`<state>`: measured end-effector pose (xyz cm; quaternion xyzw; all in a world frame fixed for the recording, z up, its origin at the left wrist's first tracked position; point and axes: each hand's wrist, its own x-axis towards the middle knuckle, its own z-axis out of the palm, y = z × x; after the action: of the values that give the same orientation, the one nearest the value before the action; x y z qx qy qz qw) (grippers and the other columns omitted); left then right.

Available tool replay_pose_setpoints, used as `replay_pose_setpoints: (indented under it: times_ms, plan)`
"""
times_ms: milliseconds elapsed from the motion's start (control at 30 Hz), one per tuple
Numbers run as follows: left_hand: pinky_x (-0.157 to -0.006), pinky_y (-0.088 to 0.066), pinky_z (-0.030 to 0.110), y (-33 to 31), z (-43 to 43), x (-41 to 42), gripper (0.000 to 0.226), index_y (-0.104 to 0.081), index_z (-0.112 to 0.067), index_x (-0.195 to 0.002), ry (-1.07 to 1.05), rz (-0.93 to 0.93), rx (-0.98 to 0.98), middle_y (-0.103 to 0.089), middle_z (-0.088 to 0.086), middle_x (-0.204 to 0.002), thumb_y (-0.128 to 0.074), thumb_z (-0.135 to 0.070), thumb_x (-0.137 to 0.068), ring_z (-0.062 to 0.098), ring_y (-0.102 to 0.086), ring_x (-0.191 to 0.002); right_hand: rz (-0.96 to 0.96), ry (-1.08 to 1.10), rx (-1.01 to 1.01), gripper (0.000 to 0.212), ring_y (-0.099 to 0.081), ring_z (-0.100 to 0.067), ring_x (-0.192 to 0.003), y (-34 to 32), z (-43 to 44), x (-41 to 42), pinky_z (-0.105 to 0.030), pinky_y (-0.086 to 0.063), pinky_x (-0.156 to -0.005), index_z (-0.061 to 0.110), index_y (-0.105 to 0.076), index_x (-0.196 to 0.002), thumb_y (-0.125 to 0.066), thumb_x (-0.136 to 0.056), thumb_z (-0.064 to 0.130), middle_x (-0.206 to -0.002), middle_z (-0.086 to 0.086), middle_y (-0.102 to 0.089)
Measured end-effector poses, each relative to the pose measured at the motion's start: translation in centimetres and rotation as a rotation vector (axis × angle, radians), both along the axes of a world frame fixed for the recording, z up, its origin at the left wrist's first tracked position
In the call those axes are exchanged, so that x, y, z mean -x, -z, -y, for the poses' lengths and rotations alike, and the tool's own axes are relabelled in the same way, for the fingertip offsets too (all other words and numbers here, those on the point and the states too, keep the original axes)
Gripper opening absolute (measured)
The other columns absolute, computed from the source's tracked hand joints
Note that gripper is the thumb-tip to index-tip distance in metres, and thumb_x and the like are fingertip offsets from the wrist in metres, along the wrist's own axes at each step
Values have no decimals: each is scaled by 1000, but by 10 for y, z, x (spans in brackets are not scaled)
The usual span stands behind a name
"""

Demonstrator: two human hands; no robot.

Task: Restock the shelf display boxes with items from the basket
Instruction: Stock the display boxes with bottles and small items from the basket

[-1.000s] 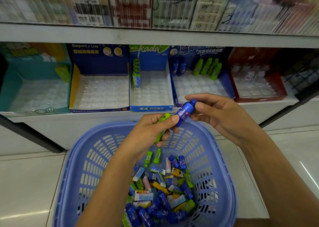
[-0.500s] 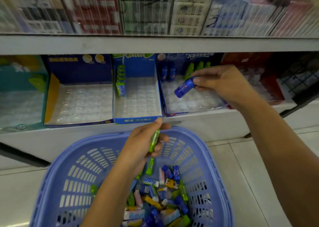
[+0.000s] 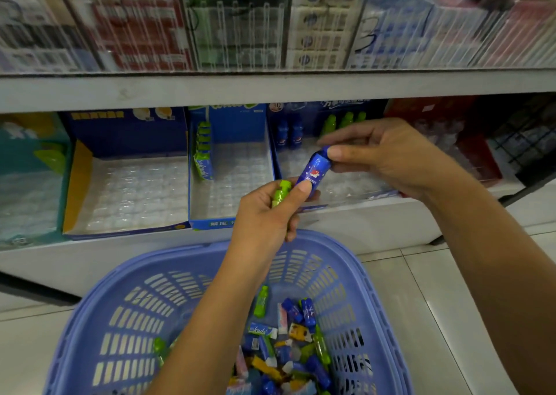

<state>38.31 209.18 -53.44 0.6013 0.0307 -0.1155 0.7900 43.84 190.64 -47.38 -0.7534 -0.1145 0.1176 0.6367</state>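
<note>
Both hands grip blue bottle (image 3: 314, 169) | axis diagonal, cap upper-right | left hand (image 3: 267, 214) also holds green bottle (image 3: 280, 192)

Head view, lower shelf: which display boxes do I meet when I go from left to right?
Teal box → blue-and-yellow box → blue box with green packs → blue box with small bottles, partly behind the right hand → red box.

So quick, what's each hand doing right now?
Left hand: closed on a green bottle-shaped item, thumb touching the blue one.
Right hand: pinching the blue bottle-shaped item.
</note>
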Motion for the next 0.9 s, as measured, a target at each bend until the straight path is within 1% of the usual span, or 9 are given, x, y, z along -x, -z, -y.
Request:
replay_pose_setpoints:
  times_ms: [133,233,300,367,433,533,600,667,900]
  plan:
    - [-39,-35,21,-1,5,-7,8,-70,-27,-87,-116,53,-79,-53,2,-56,-72,-21,-82,8,-37,-42,25,94,75,20,-72,-11,-77,-5,-10,2,-14,-55,-65,17,-73,-82,-75,-63,22,-80,-1,-76]
    - [-42,-39,20,-4,7,-11,10,-68,-17,-95,-122,27,-81,-69,1,-70,-65,-24,-89,6,-43,-43,97,231,139,13,-69,-4,-78,-10,-15,-5,-14,-55,-71,21,-70,-80,-78,-71,15,-75,10,-73]
    - [-42,-41,21,-7,8,-12,21,-67,-12,-92,-107,-50,-48,-74,2,-78,-56,-30,-95,7,-46,-43,211,459,307,21,-61,-4,-90,-10,-14,-24,-9,-47,-85,24,-66,-87,-80,-73,20,-85,18,-66]
    - [-36,-36,20,-10,8,-12,36,-68,-12,-86,-71,-138,2,-68,4,-61,-47,-39,-97,10,-43,-37,250,550,443,39,-53,-10,-110,-7,-14,-46,-12,-40,-98,17,-61,-109,-78,-75,27,-109,7,-63]
    - [-32,-28,18,-12,8,-11,48,-68,-13,-81,-28,-195,17,-57,4,-49,-39,-48,-97,11,-38,-32,192,503,482,38,-51,-19,-120,3,-16,-66,-20,-37,-104,12,-61,-111,-74,-80,28,-121,-6,-60]
    - [-32,-24,16,-11,4,-10,56,-70,-14,-74,10,-221,12,-53,4,-47,-34,-50,-98,12,-35,-32,190,407,593,17,-52,-24,-118,20,-19,-88,-15,-35,-93,13,-63,-95,-69,-85,24,-115,-13,-61]
    - [-33,-26,17,-8,0,-13,56,-70,-12,-75,26,-220,40,-55,5,-49,-31,-43,-100,12,-36,-34,189,316,624,32,-52,-26,-119,25,-20,-98,-19,-39,-98,8,-63,-116,-67,-87,21,-125,-13,-60]
    - [-34,-26,18,-7,-4,-15,51,-69,-8,-82,48,-219,115,-55,5,-52,-28,-34,-100,12,-36,-37,214,268,684,38,-52,-26,-120,27,-19,-104,-28,-39,-104,10,-61,-123,-66,-87,22,-129,-12,-59]
    - [-39,-32,18,-4,-12,-18,42,-64,-3,-106,59,-224,303,-56,3,-60,-25,-15,-95,11,-43,-47,228,151,880,37,-51,-21,-119,25,-9,-111,-15,-35,-87,16,-62,-123,-64,-88,29,-130,-5,-58]
